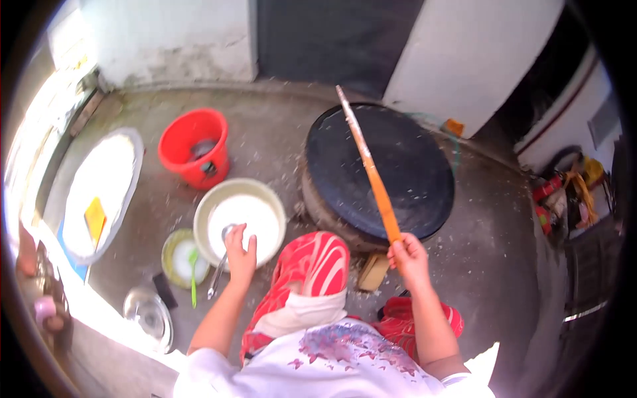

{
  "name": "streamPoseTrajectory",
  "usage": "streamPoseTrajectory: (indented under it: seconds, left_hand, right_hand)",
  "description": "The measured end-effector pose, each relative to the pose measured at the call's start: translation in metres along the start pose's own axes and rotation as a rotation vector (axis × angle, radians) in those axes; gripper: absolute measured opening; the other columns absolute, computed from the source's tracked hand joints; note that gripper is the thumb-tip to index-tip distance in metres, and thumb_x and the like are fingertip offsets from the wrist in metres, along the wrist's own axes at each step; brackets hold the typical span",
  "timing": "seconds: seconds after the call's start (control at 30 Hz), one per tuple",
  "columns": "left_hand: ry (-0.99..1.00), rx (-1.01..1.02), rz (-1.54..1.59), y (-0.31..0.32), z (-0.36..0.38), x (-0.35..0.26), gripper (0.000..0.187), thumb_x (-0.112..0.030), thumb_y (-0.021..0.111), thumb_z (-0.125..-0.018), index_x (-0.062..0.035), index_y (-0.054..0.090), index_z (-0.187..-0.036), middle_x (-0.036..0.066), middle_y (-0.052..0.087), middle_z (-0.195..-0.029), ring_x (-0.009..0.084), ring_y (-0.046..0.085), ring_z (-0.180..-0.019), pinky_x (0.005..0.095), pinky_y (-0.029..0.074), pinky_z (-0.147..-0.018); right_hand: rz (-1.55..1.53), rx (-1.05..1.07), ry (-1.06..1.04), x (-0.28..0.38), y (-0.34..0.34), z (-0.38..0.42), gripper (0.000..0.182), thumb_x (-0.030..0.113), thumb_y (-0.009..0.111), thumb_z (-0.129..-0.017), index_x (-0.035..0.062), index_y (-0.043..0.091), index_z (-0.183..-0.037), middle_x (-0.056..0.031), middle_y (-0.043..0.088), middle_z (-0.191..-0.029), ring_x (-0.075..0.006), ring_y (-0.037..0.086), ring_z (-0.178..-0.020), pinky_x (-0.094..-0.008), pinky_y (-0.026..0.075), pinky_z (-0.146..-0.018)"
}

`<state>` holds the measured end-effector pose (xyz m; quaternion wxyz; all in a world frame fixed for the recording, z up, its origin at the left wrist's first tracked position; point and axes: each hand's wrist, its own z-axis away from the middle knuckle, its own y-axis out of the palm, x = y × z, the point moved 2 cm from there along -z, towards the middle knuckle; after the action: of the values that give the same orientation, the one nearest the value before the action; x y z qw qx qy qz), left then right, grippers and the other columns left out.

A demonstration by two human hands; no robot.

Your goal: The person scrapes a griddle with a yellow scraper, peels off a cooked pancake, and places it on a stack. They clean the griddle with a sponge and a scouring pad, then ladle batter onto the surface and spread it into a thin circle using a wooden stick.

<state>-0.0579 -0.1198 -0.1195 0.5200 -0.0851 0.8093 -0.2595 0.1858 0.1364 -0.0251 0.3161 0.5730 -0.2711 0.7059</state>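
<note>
My right hand (409, 260) grips the lower end of a long flat wooden stick (378, 189), whose far part is coated white. The stick slants over a large round black griddle (424, 179). At the near rim of a cream basin (277, 199) of white batter (249, 215), my left hand (241, 257) reaches out with its fingers apart. A metal ladle (217, 278) rests in that basin, its handle over the rim beside my left hand, and the fingers overlap its upper part.
Beyond the basin stands a red bucket (169, 149). Left of it lie a greenish bowl (171, 273) with a green spoon (193, 275), a metal lid (149, 322) and a long tray (136, 156) of white material with a yellow scraper (95, 217). A wooden block (373, 272) sits by the griddle.
</note>
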Motion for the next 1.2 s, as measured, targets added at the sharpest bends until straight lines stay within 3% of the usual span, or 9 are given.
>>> streamPoseTrajectory:
  seconds: [0.13, 0.27, 0.33, 0.47, 0.5, 0.53, 0.6, 0.9, 1.2]
  left_hand:
    - [-0.355, -0.342, -0.502, -0.045, 0.040, 0.104, 0.044, -0.022, 0.059, -0.076, 0.0013, 0.050, -0.113, 0.021, 0.047, -0.115, 0.0348, 0.042, -0.109, 0.0399, 0.032, -0.093]
    - [-0.817, -0.604, -0.021, -0.077, 0.066, 0.183, 0.048, -0.020, 0.058, -0.075, 0.0060, 0.048, -0.114, 0.022, 0.052, -0.108, 0.0301, 0.049, -0.103, 0.0365, 0.036, -0.089]
    - [-1.262, -0.470, 0.373, -0.081, 0.058, 0.167, 0.047, -0.018, 0.058, -0.074, 0.0053, 0.050, -0.113, 0.018, 0.055, -0.103, 0.0248, 0.053, -0.094, 0.0320, 0.039, -0.084]
    - [-0.912, -0.188, 0.099, -0.087, 0.029, 0.213, 0.038, -0.018, 0.058, -0.074, 0.0024, 0.051, -0.105, 0.012, 0.053, -0.090, 0.0188, 0.051, -0.081, 0.0298, 0.041, -0.070]
    - [-1.208, 0.042, 0.218, -0.090, 0.023, 0.228, 0.035, -0.019, 0.057, -0.075, 0.0010, 0.048, -0.103, 0.014, 0.053, -0.093, 0.0236, 0.052, -0.085, 0.0318, 0.044, -0.070]
    - [-1.207, 0.052, 0.213, -0.086, 0.023, 0.234, 0.035, -0.019, 0.057, -0.075, 0.0010, 0.048, -0.103, 0.014, 0.053, -0.093, 0.0236, 0.052, -0.085, 0.0318, 0.044, -0.070]
    - [-1.556, 0.211, 0.827, -0.064, 0.034, 0.246, 0.033, -0.017, 0.055, -0.078, -0.0002, 0.046, -0.104, 0.017, 0.053, -0.098, 0.0269, 0.053, -0.086, 0.0347, 0.046, -0.075]
    - [-1.212, 0.125, 1.090, -0.018, 0.053, 0.249, 0.046, -0.012, 0.053, -0.080, -0.0119, 0.037, -0.123, 0.009, 0.053, -0.111, 0.0232, 0.057, -0.091, 0.0384, 0.053, -0.071]
    - [-1.088, 0.029, 1.251, 0.049, -0.002, 0.225, 0.024, -0.005, 0.050, -0.079, -0.0063, 0.047, -0.102, 0.008, 0.058, -0.089, 0.0203, 0.059, -0.075, 0.0383, 0.052, -0.065]
  right_hand:
    - [0.164, 0.086, 0.016, -0.012, 0.006, -0.015, 0.018, 0.012, 0.053, -0.087, 0.0010, 0.054, -0.101, 0.0017, 0.051, -0.064, -0.0039, 0.046, -0.052, -0.0174, 0.036, -0.047]
    - [0.218, 0.163, 0.098, -0.022, 0.023, -0.024, 0.015, 0.014, 0.052, -0.088, 0.0031, 0.055, -0.098, 0.0028, 0.050, -0.061, -0.0028, 0.044, -0.050, -0.0160, 0.034, -0.046]
    - [0.216, 0.191, 0.137, -0.030, 0.031, -0.029, 0.015, 0.014, 0.052, -0.088, 0.0027, 0.054, -0.098, 0.0027, 0.050, -0.061, -0.0031, 0.044, -0.050, -0.0161, 0.033, -0.046]
    - [0.198, 0.212, 0.183, -0.044, 0.041, -0.032, 0.017, 0.014, 0.052, -0.088, 0.0016, 0.054, -0.099, 0.0024, 0.050, -0.062, -0.0036, 0.044, -0.051, -0.0163, 0.034, -0.047]
    - [0.186, 0.212, 0.194, -0.046, 0.043, -0.033, 0.017, 0.014, 0.052, -0.088, 0.0013, 0.053, -0.099, 0.0022, 0.051, -0.062, -0.0037, 0.044, -0.051, -0.0164, 0.034, -0.047]
    - [0.183, 0.203, 0.199, -0.049, 0.043, -0.034, 0.017, 0.014, 0.052, -0.088, 0.0013, 0.053, -0.099, 0.0022, 0.051, -0.062, -0.0037, 0.044, -0.051, -0.0164, 0.034, -0.047]
    - [0.152, 0.242, 0.225, -0.054, 0.045, -0.037, 0.018, 0.014, 0.053, -0.087, 0.0018, 0.054, -0.100, 0.0020, 0.051, -0.063, -0.0034, 0.045, -0.053, -0.0166, 0.035, -0.049]
    - [0.130, 0.165, 0.332, -0.054, 0.054, -0.040, 0.016, 0.013, 0.052, -0.088, 0.0016, 0.053, -0.100, 0.0018, 0.052, -0.064, -0.0039, 0.046, -0.054, -0.0168, 0.035, -0.049]
    - [0.111, 0.215, 0.347, -0.054, 0.064, -0.053, 0.016, 0.012, 0.050, -0.088, 0.0009, 0.052, -0.100, 0.0007, 0.052, -0.065, -0.0046, 0.045, -0.054, -0.0178, 0.035, -0.050]
